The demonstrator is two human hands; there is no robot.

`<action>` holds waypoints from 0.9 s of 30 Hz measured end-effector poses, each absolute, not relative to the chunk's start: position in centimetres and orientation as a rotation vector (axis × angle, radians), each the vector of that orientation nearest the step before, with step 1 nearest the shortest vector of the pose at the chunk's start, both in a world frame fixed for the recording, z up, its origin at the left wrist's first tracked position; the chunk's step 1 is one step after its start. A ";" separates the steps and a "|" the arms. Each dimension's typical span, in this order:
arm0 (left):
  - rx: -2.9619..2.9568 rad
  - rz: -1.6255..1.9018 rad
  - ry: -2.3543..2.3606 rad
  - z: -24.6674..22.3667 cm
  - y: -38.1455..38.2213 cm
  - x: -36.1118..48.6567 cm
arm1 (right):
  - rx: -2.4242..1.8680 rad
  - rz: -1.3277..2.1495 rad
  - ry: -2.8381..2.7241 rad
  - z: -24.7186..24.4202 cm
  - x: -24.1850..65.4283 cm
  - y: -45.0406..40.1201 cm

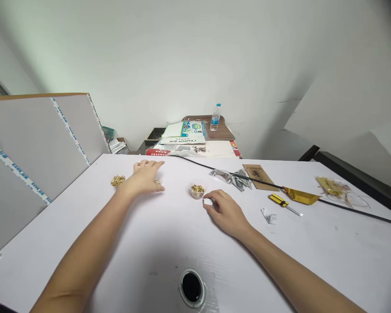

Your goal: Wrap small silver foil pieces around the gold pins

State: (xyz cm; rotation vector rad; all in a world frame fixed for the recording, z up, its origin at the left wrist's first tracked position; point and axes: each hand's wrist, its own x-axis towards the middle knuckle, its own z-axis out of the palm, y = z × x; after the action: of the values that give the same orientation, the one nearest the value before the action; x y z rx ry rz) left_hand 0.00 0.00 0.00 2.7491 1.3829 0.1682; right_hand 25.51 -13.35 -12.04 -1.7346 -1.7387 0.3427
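Observation:
My left hand [145, 177] lies flat, palm down, on the white table [123, 243], fingers spread over a few small brass pins [158, 181]. A loose heap of brass pins [117, 180] sits just left of it. My right hand [226, 211] rests on the table with its fingertips closed on a small white piece [208, 201]. Right beside those fingers stands a small clear cup of brass pins [197, 190].
A black cable [345, 205] crosses the table's back and right. Near it lie a yellow-handled screwdriver [282, 201], silver foil packets [229, 177], a brown card [258, 176], gold bags [301, 195], crumpled paper [269, 215]. A cable hole [192, 287] sits at the front. Grey panels [35, 143] stand left; a water bottle [215, 117] behind.

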 end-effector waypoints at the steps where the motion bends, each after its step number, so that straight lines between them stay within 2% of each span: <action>1: 2.708 0.064 1.450 0.6 0.4 -0.9 | -1.737 0.347 -1.739 -12.0 25.5 -13.3; 5: 2.571 -0.125 1.534 0.4 1.5 -2.7 | -1.735 0.340 -1.741 -11.9 25.5 -13.4; 11: 2.779 0.113 1.372 -1.5 1.9 -1.1 | -1.732 0.375 -1.699 -11.8 25.3 -13.4; 15: 2.734 0.112 1.318 -0.7 0.6 -0.1 | -1.674 0.531 -1.409 -12.0 25.8 -13.2; 22: 2.565 -0.028 0.874 0.1 -4.0 2.2 | -1.408 0.662 -1.105 -12.5 26.7 -12.9; 27: 2.551 0.097 0.611 -1.8 -6.9 5.0 | -1.327 0.659 -1.084 -12.6 27.0 -13.0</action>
State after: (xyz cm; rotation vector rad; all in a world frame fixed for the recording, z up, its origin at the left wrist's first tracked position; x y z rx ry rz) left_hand 4.98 -6.91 -1.85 2.5508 0.6110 0.0974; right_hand 27.00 -13.02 -12.61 -1.3274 -1.0836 0.6591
